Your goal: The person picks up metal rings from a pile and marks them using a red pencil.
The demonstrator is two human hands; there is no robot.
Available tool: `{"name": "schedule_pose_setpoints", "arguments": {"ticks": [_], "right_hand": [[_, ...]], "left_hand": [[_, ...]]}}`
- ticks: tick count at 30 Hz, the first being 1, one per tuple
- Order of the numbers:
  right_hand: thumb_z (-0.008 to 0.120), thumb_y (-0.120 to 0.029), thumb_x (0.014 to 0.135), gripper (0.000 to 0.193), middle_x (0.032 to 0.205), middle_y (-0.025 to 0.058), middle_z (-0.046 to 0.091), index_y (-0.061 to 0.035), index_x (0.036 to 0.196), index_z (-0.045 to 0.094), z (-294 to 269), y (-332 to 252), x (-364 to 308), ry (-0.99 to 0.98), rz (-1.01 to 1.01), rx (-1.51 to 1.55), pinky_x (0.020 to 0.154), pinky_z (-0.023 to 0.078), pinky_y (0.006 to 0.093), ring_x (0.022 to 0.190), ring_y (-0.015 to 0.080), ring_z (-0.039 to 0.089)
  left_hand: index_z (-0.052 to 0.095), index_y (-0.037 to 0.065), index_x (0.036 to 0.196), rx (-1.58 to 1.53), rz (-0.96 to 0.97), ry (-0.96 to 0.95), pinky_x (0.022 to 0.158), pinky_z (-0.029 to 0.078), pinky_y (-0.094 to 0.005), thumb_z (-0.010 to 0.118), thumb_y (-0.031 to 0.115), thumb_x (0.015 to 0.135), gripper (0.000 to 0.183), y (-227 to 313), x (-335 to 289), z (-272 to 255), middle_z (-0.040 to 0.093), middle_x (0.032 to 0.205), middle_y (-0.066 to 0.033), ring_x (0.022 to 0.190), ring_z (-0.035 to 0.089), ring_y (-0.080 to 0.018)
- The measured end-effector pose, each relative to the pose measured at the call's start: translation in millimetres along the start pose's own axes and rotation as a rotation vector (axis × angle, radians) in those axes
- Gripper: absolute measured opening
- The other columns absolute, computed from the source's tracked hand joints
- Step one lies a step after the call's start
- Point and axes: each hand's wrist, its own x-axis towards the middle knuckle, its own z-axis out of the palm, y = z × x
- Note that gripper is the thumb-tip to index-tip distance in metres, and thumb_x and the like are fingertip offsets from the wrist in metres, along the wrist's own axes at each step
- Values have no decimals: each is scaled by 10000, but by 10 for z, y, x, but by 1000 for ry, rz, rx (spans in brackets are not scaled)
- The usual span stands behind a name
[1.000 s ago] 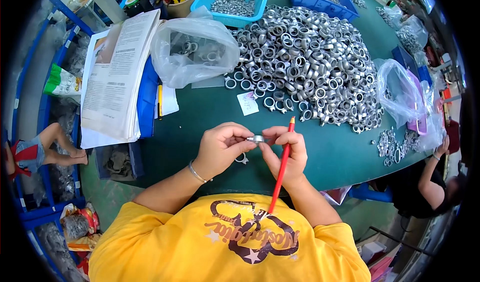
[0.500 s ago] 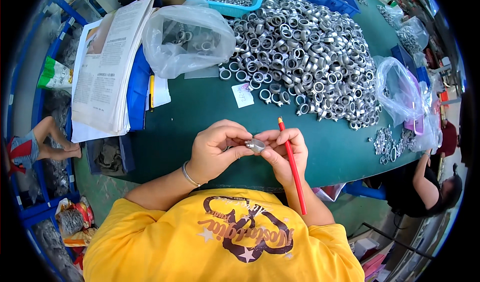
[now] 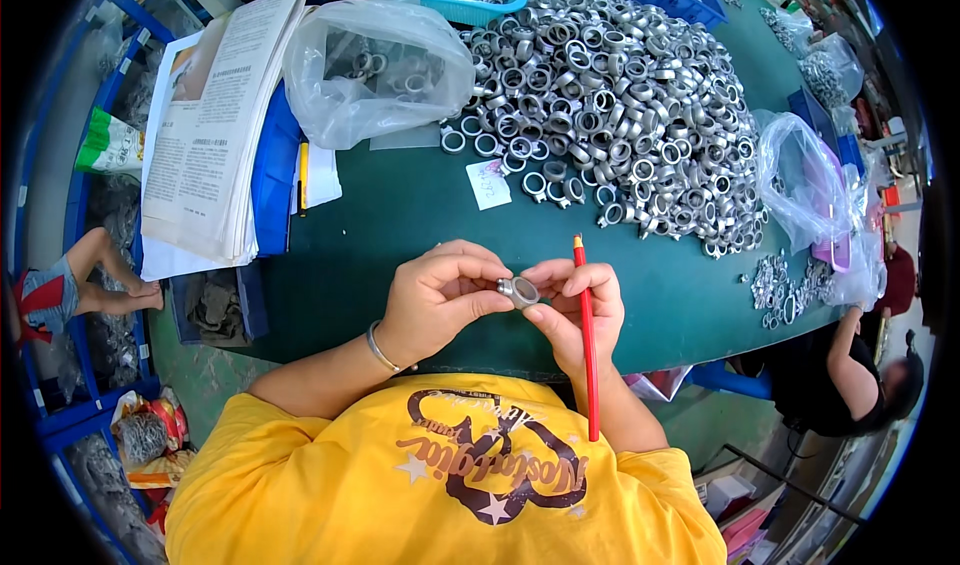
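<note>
Between my two hands, over the near edge of the green table, is a grey metal ring clamp (image 3: 521, 292) with a small lug on its left side. My left hand (image 3: 437, 298) pinches the lug end between thumb and fingers. The thumb and fingertips of my right hand (image 3: 578, 310) close on the ring's right side. That same hand also keeps a red pencil (image 3: 588, 355) tucked along its fingers, pointing away from me. Beyond my hands lies a large heap of similar metal rings (image 3: 620, 115), with a small paper note (image 3: 488, 185) at its near left.
A clear plastic bag (image 3: 375, 75) with rings stands left of the heap, beside stacked newspapers (image 3: 205, 145). Blue trays (image 3: 468, 10) of small parts sit at the back. Small loose parts (image 3: 785, 290) and another bag (image 3: 800, 180) lie right, near a seated person (image 3: 850, 375).
The ring has turned in my fingers, so its round opening now faces up toward me. The red pencil has swung more upright and shifted slightly right with my right hand.
</note>
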Motion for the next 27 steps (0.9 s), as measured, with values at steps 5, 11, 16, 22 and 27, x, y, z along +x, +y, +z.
{"name": "schedule_pose_setpoints", "arguments": {"ticks": [5,11,16,22,27], "right_hand": [[671,102,708,380,1019,187,560,-68,910,398,3,-13,0,0,-27,-43,798,491,304,886,196,586],[658,120,709,383,1036,174,538,-63,926,399,30,11,10,-22,-103,-110,818,483,303,925,198,571],[633,131,724,370,1039,167,531,-67,932,401,19,23,21,-25,-99,-124,810,473,291,924,189,558],[625,127,735,342,986,153,563,-73,910,409,-16,50,-3,20,-97,-219,748,464,264,840,159,549],[638,125,724,347,959,150,575,-74,897,413,-18,39,5,27,-111,-235,717,463,254,802,151,552]], "left_hand": [[624,-28,924,-24,-15,-3,734,521,-222,662,-61,735,196,-13,-9,0,576,943,-82,829,606,-135],[614,-32,935,-52,-39,0,709,521,-217,655,-67,740,202,-13,-17,0,582,940,-96,812,607,-140],[584,-17,935,75,39,13,698,507,-222,640,-98,738,220,-20,-38,19,583,925,-105,809,602,-146],[578,9,906,177,176,48,664,488,-214,671,-67,719,223,-76,-53,51,618,873,-70,762,613,-121],[561,12,931,27,165,121,666,490,-216,672,-71,715,257,-84,-66,119,621,877,-77,752,618,-132]]}}
